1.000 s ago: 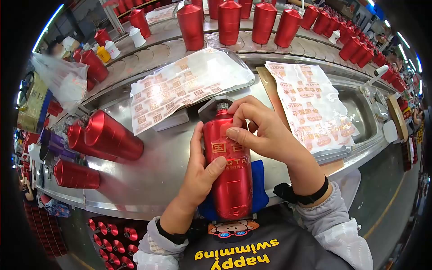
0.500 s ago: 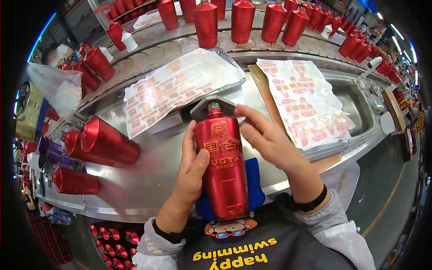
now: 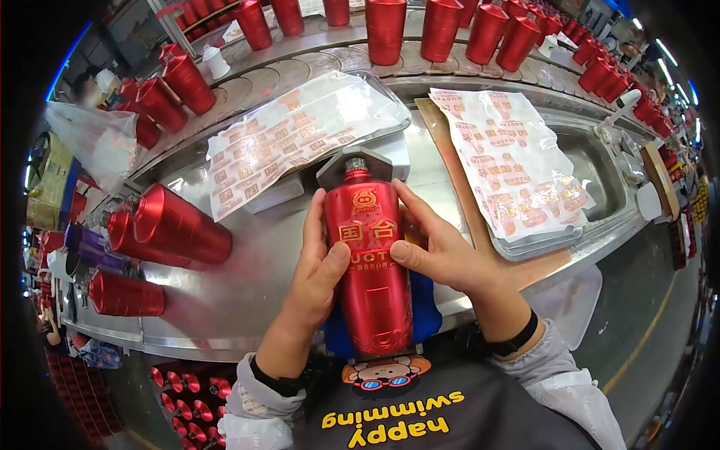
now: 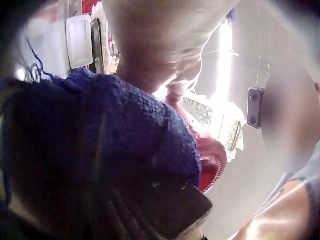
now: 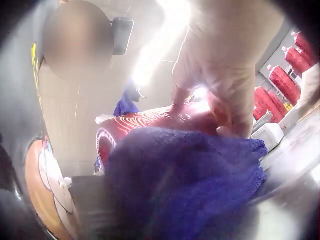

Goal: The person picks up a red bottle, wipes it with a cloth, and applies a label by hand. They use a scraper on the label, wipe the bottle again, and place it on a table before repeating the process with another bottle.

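Observation:
In the head view a red metallic bottle [image 3: 373,300] with gold lettering lies tilted in front of the person, its clear-topped neck pointing away. My left hand [image 3: 311,274] grips its left side, thumb on the front by the lettering. On the opposite side my right hand [image 3: 442,251] holds it, thumb likewise on the front. A blue cloth [image 3: 426,309] lies beneath the bottle, and a grey angular rest [image 3: 382,160] stands behind its neck. Both wrist views show the cloth [image 4: 100,125] large in front, with the bottle's base [image 5: 106,142] sticking out past it.
Several red bottles [image 3: 184,225] lie at the left of the steel table [image 3: 247,300]. Printed label sheets [image 3: 289,139] lie on a tray ahead, more sheets [image 3: 514,165] at the right beside a sink [image 3: 600,176]. Behind runs a conveyor [image 3: 277,79] carrying red bottles.
My right hand has left the bottle's neck area, swung out to the right, and come back onto the bottle's right side. My left hand keeps its hold. Bottles on the conveyor have shifted.

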Demonstrator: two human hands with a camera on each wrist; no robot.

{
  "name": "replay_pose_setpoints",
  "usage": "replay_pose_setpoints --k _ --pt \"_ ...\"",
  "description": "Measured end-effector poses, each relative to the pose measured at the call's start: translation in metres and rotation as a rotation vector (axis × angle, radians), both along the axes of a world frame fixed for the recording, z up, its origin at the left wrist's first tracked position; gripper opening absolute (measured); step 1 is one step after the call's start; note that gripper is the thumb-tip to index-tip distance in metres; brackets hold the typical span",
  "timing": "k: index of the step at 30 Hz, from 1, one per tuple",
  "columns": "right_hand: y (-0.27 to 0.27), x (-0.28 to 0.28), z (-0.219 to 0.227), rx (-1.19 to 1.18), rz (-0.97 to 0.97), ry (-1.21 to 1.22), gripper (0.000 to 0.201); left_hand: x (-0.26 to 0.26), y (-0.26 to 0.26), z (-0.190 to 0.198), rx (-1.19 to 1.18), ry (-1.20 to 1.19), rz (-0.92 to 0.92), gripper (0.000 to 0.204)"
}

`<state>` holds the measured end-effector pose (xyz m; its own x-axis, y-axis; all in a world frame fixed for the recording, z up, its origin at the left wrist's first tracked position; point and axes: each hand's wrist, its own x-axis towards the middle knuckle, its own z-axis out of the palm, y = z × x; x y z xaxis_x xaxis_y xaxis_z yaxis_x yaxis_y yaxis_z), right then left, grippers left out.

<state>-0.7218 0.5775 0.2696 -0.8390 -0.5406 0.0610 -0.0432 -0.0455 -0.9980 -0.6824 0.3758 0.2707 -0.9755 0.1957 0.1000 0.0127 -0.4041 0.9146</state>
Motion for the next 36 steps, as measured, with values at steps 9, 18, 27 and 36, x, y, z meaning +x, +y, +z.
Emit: replay_pose_setpoints --k 9,18,27,36 --pt "-0.001 -0.001 0.004 -0.009 0.002 -0.018 0.099 -0.002 0.0 0.002 -0.024 0.011 0.02 0.087" --pt "-0.004 -0.002 0.006 -0.014 0.038 -0.071 0.104 -0.036 -0.004 0.02 -0.177 -0.087 0.09 0.061" --pt "-0.004 -0.002 0.007 0.052 0.001 0.052 0.098 -0.039 -0.003 0.019 -0.16 -0.082 0.067 0.057" --pt "-0.004 -0.004 -0.006 0.025 -0.011 0.016 0.09 -0.034 -0.009 0.012 -0.065 -0.075 0.075 0.061"
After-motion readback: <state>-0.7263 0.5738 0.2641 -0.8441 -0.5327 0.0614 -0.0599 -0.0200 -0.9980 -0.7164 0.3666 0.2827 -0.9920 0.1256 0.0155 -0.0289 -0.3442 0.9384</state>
